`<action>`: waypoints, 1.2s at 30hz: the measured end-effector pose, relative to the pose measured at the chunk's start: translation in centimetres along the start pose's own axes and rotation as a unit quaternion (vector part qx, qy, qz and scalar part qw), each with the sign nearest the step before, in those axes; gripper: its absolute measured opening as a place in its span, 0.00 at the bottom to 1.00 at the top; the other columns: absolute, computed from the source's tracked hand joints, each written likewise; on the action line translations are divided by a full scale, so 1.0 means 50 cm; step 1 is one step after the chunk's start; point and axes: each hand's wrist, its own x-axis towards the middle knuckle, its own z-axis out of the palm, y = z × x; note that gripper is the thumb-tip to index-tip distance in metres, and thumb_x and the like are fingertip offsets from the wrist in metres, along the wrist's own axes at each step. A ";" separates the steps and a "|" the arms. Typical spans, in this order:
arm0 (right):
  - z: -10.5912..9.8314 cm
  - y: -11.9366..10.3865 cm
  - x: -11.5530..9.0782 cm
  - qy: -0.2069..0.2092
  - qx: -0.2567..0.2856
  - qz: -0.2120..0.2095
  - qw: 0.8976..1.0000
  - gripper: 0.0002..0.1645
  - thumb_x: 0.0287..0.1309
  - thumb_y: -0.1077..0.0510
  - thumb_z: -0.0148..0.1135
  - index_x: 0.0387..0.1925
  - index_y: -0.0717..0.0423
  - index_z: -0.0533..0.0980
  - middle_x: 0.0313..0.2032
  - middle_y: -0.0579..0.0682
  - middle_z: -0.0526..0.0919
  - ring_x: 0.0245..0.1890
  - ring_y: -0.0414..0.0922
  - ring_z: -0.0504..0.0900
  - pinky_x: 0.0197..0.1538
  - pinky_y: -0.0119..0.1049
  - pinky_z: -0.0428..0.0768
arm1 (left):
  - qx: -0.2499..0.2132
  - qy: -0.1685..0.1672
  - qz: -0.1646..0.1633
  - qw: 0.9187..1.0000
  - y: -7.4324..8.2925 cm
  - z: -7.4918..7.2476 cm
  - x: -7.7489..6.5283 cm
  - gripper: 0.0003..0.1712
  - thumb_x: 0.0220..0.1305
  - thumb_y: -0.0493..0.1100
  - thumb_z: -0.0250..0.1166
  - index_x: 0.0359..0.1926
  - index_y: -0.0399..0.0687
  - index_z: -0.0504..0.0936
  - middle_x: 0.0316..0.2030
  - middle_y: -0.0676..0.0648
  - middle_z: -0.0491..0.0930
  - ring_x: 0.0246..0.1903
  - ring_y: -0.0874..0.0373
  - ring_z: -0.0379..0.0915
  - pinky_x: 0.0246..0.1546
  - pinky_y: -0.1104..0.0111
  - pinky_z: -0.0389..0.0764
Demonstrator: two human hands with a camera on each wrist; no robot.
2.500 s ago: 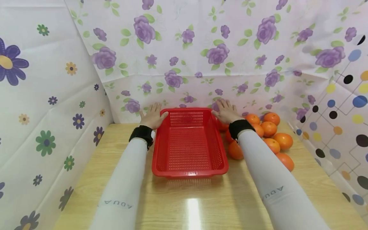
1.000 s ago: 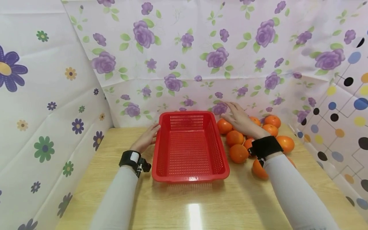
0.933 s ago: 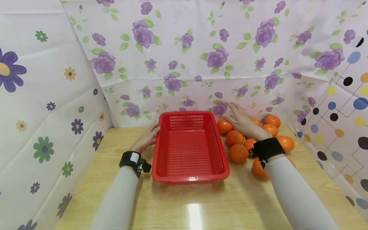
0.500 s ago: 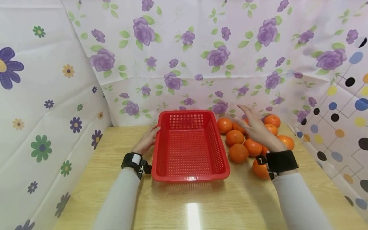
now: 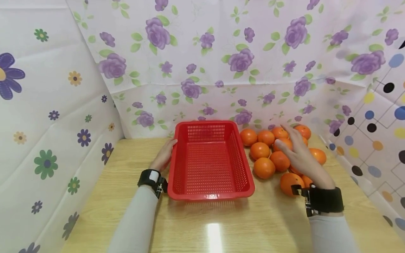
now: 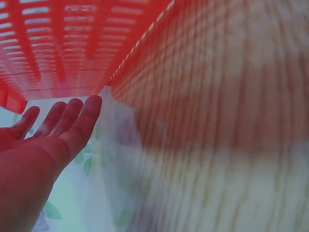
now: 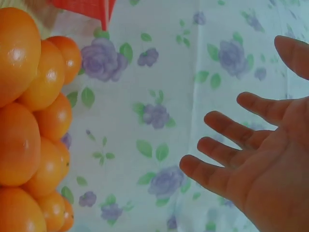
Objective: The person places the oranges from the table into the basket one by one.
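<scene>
A red perforated plastic basket (image 5: 210, 195) stands on the table, with nothing inside it. My left hand (image 5: 164, 154) is at its left side, fingertips by the rim; in the left wrist view the fingers of that hand (image 6: 53, 140) are extended beside the basket wall (image 6: 63, 48). My right hand (image 5: 300, 154) hovers over the pile of oranges (image 5: 264, 168) right of the basket, thumb and fingers spread and holding nothing. In the right wrist view that hand (image 7: 260, 159) is apart from the oranges (image 7: 19, 140).
A pale wood table (image 5: 190, 225) lies under everything. Purple-flowered cloth (image 5: 202, 70) hangs behind, a daisy-patterned sheet (image 5: 57, 140) on the left and a dotted sheet (image 5: 376, 154) on the right. Both wrists wear black straps with small cameras.
My left hand came down from the basket's far left corner to its left side. My right hand left the far right corner and moved right and nearer, over the oranges. The basket stayed about in place.
</scene>
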 end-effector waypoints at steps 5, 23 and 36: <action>-0.003 0.025 -0.027 0.019 -0.014 0.008 1.000 0.44 0.81 0.42 0.48 0.84 0.51 0.41 0.80 0.68 0.43 0.76 0.72 0.47 0.67 0.80 0.52 | -0.003 0.001 -0.004 1.000 0.001 0.000 -0.006 0.33 0.85 0.54 0.40 0.80 0.43 0.54 0.65 0.34 0.68 0.58 0.46 0.74 0.51 0.67 0.82; -0.006 0.074 -0.075 -0.055 -0.131 0.112 0.983 0.49 0.78 0.39 0.53 0.73 0.78 0.52 0.66 0.87 0.52 0.64 0.81 0.56 0.63 0.79 0.60 | -0.029 -0.015 -0.008 0.999 0.002 0.002 -0.004 0.31 0.86 0.54 0.39 0.80 0.44 0.56 0.61 0.30 0.69 0.52 0.50 0.80 0.47 0.67 0.84; 0.018 0.079 -0.080 -0.113 -0.188 0.160 0.962 0.51 0.64 0.35 0.67 0.65 0.74 0.60 0.55 0.81 0.61 0.51 0.80 0.70 0.49 0.72 0.74 | -0.026 0.003 -0.017 1.000 -0.006 0.008 -0.005 0.31 0.86 0.56 0.40 0.77 0.43 0.60 0.58 0.33 0.72 0.48 0.51 0.80 0.45 0.67 0.85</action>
